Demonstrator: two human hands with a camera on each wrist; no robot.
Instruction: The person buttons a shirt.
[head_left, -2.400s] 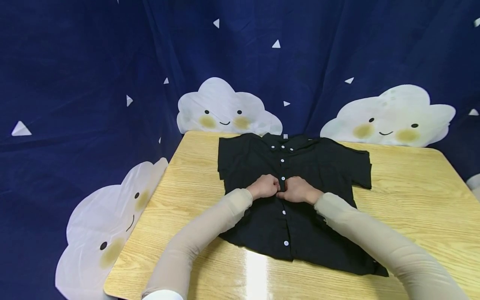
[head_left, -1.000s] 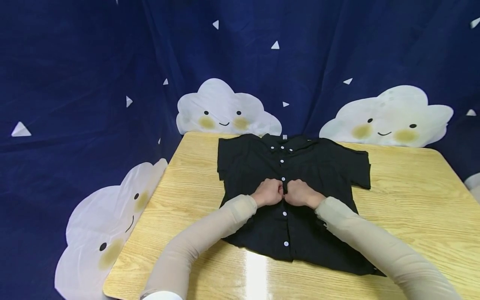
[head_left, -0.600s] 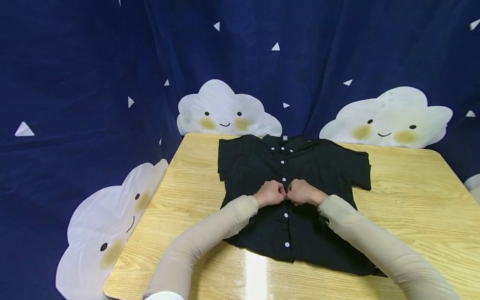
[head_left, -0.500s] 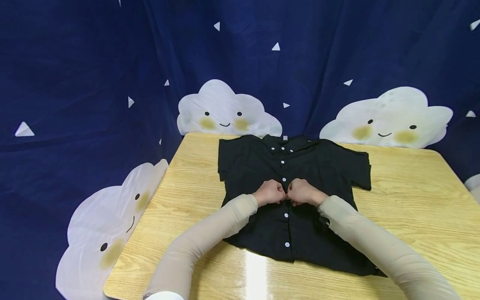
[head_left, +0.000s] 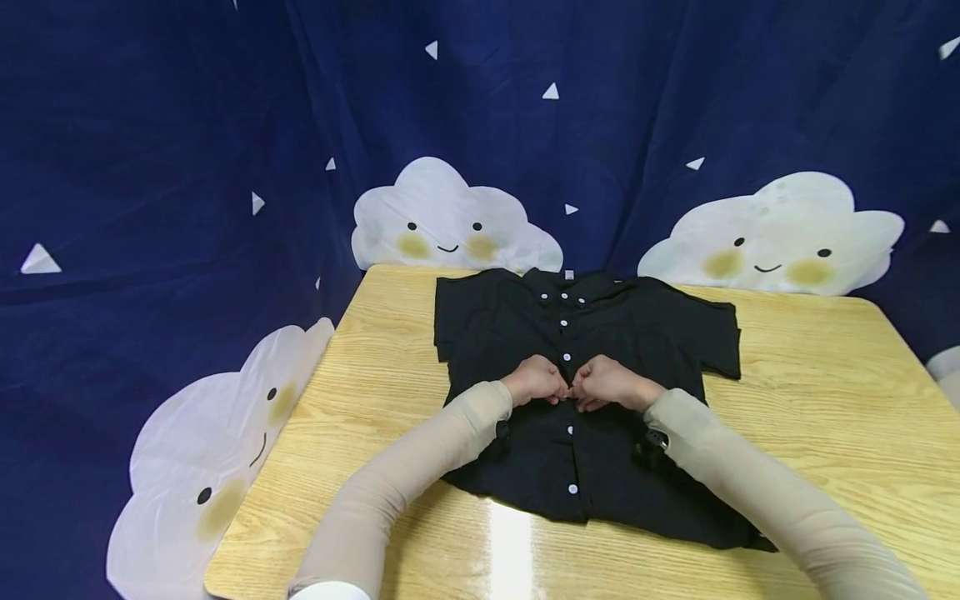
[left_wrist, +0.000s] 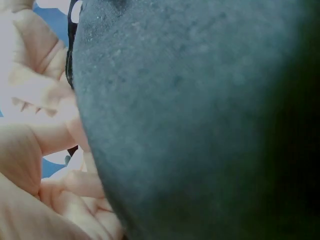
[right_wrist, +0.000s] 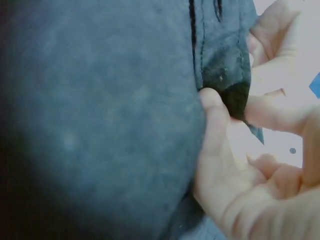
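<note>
A black short-sleeved shirt [head_left: 622,333] with white buttons lies flat, front up, on a wooden table [head_left: 817,375]. Both hands meet at the button placket near the shirt's middle. My left hand [head_left: 536,381] has its fingers curled onto the left edge of the placket. Facing it, my right hand [head_left: 606,383] pinches the placket edge between thumb and fingers [right_wrist: 220,125]. The black cloth [left_wrist: 200,120] fills the left wrist view, with that hand's fingers [left_wrist: 40,85] curled at its edge. Beige sleeves cover both forearms.
Bare tabletop lies left and right of the shirt, wider on the right. A dark blue curtain [head_left: 187,125] printed with white smiling clouds hangs behind and to the left of the table. The table's near edge [head_left: 360,575] runs just below the forearms.
Both hands stay together on the placket, having slid slightly down it and back up. The fingers shift a little on the cloth. The shirt lies where it was.
</note>
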